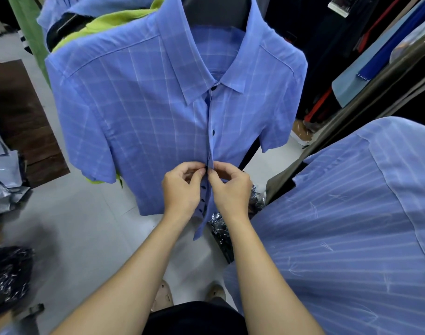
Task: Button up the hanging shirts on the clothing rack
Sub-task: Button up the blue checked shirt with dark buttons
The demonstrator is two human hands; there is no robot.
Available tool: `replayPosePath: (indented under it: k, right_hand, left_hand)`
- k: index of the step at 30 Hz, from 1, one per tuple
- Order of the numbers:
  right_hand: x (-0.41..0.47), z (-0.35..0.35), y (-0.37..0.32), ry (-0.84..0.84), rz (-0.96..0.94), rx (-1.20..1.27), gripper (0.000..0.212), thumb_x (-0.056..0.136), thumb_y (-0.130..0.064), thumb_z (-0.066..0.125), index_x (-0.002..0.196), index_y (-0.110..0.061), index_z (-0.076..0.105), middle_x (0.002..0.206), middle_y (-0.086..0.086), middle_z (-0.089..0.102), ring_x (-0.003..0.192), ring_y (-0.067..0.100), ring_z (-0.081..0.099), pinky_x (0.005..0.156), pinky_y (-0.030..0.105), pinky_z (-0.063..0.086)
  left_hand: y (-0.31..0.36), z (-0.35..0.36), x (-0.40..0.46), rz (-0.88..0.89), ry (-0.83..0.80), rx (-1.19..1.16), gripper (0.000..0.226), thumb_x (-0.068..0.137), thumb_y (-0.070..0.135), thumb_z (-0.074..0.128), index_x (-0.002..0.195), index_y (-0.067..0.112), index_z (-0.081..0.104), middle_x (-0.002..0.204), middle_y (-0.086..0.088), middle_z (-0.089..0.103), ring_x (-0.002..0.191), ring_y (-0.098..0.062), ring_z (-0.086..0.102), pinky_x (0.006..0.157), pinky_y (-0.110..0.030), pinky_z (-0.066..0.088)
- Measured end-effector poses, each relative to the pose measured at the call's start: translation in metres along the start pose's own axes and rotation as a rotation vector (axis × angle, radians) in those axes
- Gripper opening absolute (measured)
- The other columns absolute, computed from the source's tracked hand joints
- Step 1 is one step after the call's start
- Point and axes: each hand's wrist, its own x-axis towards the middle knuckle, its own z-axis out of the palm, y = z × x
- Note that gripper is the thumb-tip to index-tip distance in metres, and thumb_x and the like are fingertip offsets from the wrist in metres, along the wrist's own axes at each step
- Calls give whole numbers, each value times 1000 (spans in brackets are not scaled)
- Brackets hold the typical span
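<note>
Bright, even light; wide-angle bending at the edges, lower left corner blurred.

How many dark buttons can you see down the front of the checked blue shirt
5: collar button, chest button, and three low on the placket between the hands. Fingers may hide another.

Both forearms are bare from the bottom edge of the view up to the wrists, with no sleeve, watch, bracelet or ring showing on either. The left hand (pixel 182 187) and the right hand (pixel 230 187) wear no gloves, and the fingernails are short and unpainted. Below the arms a black garment (pixel 194 319) covers the lower body. Two beige perforated clog-style shoes (pixel 163 296) show on the feet.
</note>
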Motion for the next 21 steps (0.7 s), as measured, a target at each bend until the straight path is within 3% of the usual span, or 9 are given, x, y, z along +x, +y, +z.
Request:
replayPosePath:
  k: [6, 10, 13, 18, 21]
  right_hand:
    - [1, 0, 0, -64, 34, 42, 25, 84, -5, 66, 104, -15, 78, 99, -4, 76, 90, 2, 70, 81, 15, 53]
    - [4, -4, 2, -137, 19, 81, 22, 87, -4, 68, 98, -20, 79, 98, 0, 77, 96, 13, 72, 92, 37, 57]
    - [7, -5, 4, -132, 14, 99, 16, 85, -7, 73, 97, -16, 79, 94, 0, 78, 94, 17, 73, 93, 43, 56]
    - [4, -4, -1, -95, -9, 76, 15, 83, -7, 75, 89, -21, 76, 83, -6, 76, 83, 6, 71, 78, 24, 55]
    - [0, -3, -5, -81, -76, 40, 22, 83, -7, 75, 102, -19, 72, 81, -5, 76, 79, 1, 70, 72, 13, 50]
  left_hand:
    - [-1, -3, 2, 23, 27, 22, 12, 89, 4, 67, 88, 14, 72, 81, 11, 73, 79, 0, 70, 73, -11, 51]
    - [-1, -8, 4, 30, -8, 12, 15, 90, 1, 65, 89, 14, 72, 84, 8, 74, 82, -5, 71, 76, -16, 53]
    - [1, -8, 2, 19, -40, 13, 19, 91, 1, 63, 90, 17, 73, 85, 8, 75, 85, -5, 71, 80, -19, 55]
    - [4, -4, -3, -17, 4, -42, 4, 88, 15, 71, 87, 18, 73, 82, 7, 75, 83, -7, 71, 79, -23, 56]
    - [2, -5, 0, -1, 30, -27, 4, 87, 19, 73, 84, 18, 75, 79, 6, 75, 80, -11, 72, 80, -33, 58]
